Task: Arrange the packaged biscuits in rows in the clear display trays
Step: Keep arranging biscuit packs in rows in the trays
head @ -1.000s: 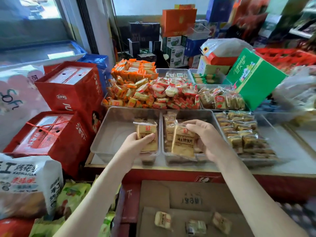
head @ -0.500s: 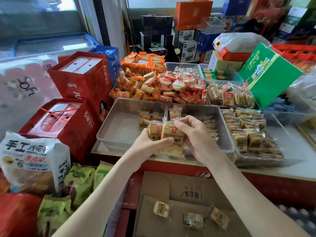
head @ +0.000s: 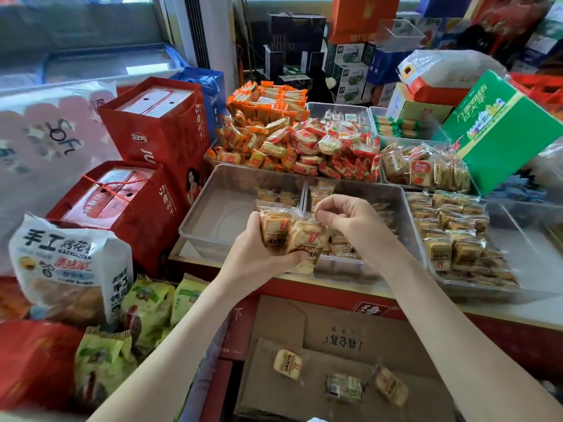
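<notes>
Our left hand [head: 259,257] holds two biscuit packs [head: 292,239] upright; our right hand [head: 350,220] pinches their top edge, with the near-empty tray [head: 225,208] just behind-left.

Bright daylight from rear windows; soft shadows; edges bowed, slightly blurred.

My left hand [head: 259,257] grips two biscuit packets [head: 294,239], and my right hand [head: 350,220] pinches the top of one of them. Three loose packets [head: 344,379] lie on the cardboard [head: 304,330] below. In front of me I count three clear trays side by side: the left tray [head: 219,214] with two packets at its far end, the middle tray [head: 396,196], and the right tray [head: 536,239], holding more packets than I can count. Two red gift boxes [head: 158,129] stand at my left.
</notes>
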The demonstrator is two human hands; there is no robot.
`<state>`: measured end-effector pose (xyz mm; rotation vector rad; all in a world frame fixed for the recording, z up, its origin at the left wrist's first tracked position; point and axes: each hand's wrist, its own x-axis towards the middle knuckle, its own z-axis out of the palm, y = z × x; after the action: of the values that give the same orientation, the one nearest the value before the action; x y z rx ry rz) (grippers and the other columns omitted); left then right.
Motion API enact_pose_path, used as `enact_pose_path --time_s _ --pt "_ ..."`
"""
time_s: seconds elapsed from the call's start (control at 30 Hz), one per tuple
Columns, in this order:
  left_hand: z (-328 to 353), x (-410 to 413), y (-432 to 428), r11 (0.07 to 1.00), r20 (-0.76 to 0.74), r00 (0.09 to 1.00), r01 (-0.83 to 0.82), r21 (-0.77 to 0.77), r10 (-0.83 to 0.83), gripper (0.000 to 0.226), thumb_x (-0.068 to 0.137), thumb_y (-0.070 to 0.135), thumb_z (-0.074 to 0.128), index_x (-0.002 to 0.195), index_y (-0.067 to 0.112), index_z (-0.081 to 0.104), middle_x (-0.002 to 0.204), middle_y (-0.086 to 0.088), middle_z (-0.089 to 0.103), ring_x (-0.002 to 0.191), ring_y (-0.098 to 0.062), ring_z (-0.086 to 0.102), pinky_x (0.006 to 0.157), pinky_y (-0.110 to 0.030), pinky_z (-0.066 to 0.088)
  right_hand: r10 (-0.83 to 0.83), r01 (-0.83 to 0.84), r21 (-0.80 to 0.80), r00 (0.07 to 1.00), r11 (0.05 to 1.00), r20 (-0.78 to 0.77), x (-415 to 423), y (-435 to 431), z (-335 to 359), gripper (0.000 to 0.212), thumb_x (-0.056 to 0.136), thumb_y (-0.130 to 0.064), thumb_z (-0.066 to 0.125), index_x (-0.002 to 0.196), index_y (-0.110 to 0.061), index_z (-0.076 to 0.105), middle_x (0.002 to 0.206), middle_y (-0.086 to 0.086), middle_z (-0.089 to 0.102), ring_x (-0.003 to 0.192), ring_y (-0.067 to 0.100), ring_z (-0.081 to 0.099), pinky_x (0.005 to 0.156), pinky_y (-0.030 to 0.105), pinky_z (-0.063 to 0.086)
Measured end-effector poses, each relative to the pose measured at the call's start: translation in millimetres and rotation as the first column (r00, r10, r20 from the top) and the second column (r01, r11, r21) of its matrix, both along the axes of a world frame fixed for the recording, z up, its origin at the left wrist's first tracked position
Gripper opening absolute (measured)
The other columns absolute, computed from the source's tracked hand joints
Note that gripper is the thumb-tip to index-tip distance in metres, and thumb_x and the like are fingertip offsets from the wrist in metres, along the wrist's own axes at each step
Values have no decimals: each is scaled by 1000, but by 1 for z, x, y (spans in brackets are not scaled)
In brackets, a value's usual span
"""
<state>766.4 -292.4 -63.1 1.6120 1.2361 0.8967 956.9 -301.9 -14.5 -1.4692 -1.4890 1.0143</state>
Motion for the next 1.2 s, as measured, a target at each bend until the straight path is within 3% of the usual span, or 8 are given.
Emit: enact_pose_path --time_s 0.1,0.23,0.33,0.57,0.7,0.83,1.03,1.2 --pt "-1 -1 3 1000 2 1000 -2 -20 2 57 67 27 88 110 21 51 96 9 68 81 0 66 65 -20 52 112 -127 57 971 990 209 -2 3 5 5 91 -20 66 94 -22 69 88 -9 67 73 3 61 69 14 51" --pt "-1 3 5 999 1 1000 17 -29 -17 55 67 26 88 107 21 50 94 10 67 78 3 64 62 -16 50 42 -68 146 985 987 169 -11 8 5 11 92 -11 64 85 -17 70 79 -9 66 65 -5 62 60 10 47" --pt "-3 4 7 999 2 999 37 -32 -37 55 68 26 88 107 23 50 96 11 67 81 3 65 65 -18 51 -25 -4 158 983 987 181 -12 12 0 17 94 -12 61 81 -19 68 72 -4 65 58 9 58 55 17 47" --pt "-14 6 14 993 43 998 60 -103 -56 52 71 24 87 109 23 52 101 8 69 89 -5 67 71 -22 54 -78 57 -108 975 993 -208 -6 19 -12 14 93 -10 61 82 -12 69 72 -3 66 65 5 60 58 21 50" --pt "-13 13 20 954 295 944 -60 -292 149 39 78 24 80 110 18 60 104 -1 73 97 -16 70 82 -28 56 -149 135 -78 965 988 -214 7 15 -20 14 90 -25 66 102 -18 65 99 5 66 86 11 60 76 23 49" --pt "4 24 24 906 496 816 -73 -418 295 18 86 27 71 101 18 69 94 0 77 88 -14 73 75 -23 55 -115 51 -225 953 973 -281 -5 -3 -32 33 81 -36 65 99 -8 62 81 2 67 73 13 59 66 23 48" --pt "14 41 20 909 529 796 -59 -413 292 20 86 30 71 103 18 70 99 -4 76 97 -20 72 87 -32 55 -178 106 -161 818 981 -547 -17 -7 -39 10 94 -11 58 94 -5 67 73 4 68 69 17 60 66 29 47" --pt "14 48 21 886 525 781 -75 -458 338 14 87 32 71 95 20 71 90 0 77 93 -20 70 90 -36 51 -135 104 -87 807 991 -574 -11 -10 -47 7 95 -5 56 95 -4 62 78 5 67 74 19 60 78 37 48"
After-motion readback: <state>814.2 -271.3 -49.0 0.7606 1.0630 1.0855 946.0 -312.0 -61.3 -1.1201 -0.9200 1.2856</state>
